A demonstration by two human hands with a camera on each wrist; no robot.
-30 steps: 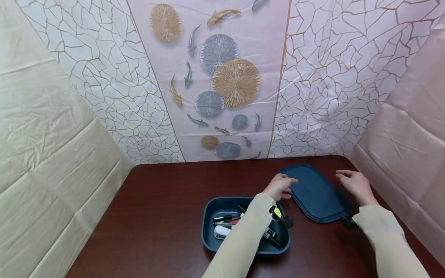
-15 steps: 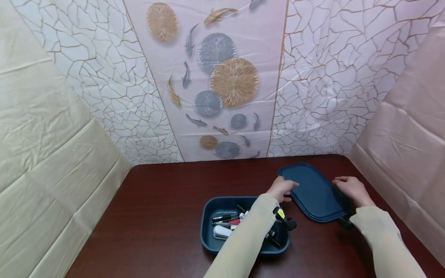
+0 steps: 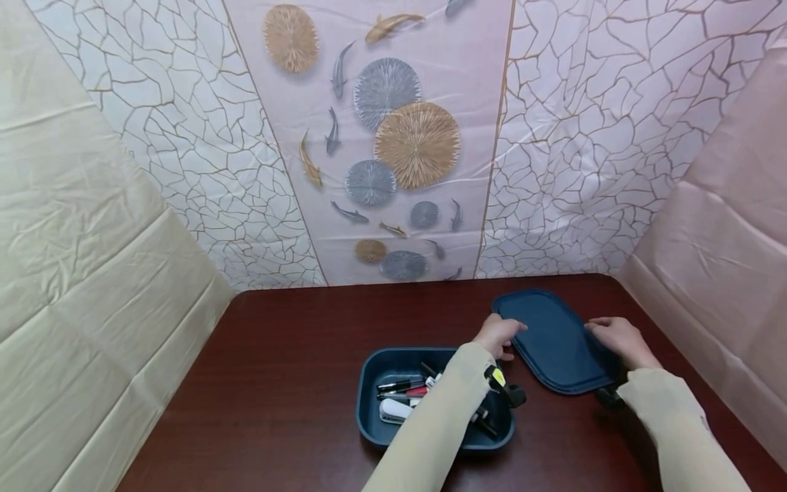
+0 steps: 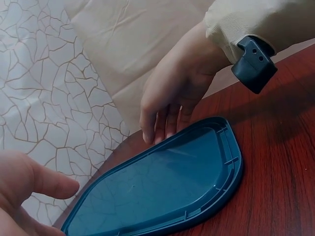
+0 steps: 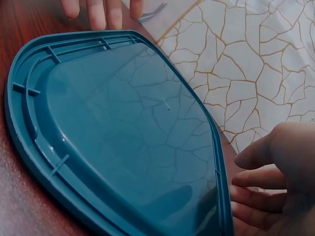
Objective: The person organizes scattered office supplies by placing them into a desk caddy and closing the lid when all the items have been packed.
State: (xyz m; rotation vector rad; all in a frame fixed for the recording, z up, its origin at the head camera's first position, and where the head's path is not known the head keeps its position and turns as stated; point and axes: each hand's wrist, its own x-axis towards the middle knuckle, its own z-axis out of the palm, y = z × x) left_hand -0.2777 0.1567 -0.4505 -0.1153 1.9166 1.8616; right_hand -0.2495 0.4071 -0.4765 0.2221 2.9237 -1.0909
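A dark blue plastic lid (image 3: 556,342) lies on the table, its ribbed rim facing up in both wrist views. My left hand (image 3: 494,335) is at the lid's left edge, thumb extended over it. In the right wrist view the left fingertips (image 5: 106,14) are just beyond the rim. My right hand (image 3: 621,338) is at the opposite long edge, its fingers (image 5: 256,199) beside the rim with the thumb apart from them. Whether either hand's fingertips touch the lid is hard to tell. Neither hand has lifted it.
Below my left forearm stands a dark blue box (image 3: 363,410) holding several pens (image 3: 399,386) and a white stapler (image 3: 393,411). My sleeve hides part of it. Patterned cloth (image 3: 406,205) hangs behind the brown table (image 3: 277,396), with plain cloth at both sides.
The right hand has moved left and down to the lid's right edge. The left hand has shifted slightly lower against the left edge. The lid stays in place.
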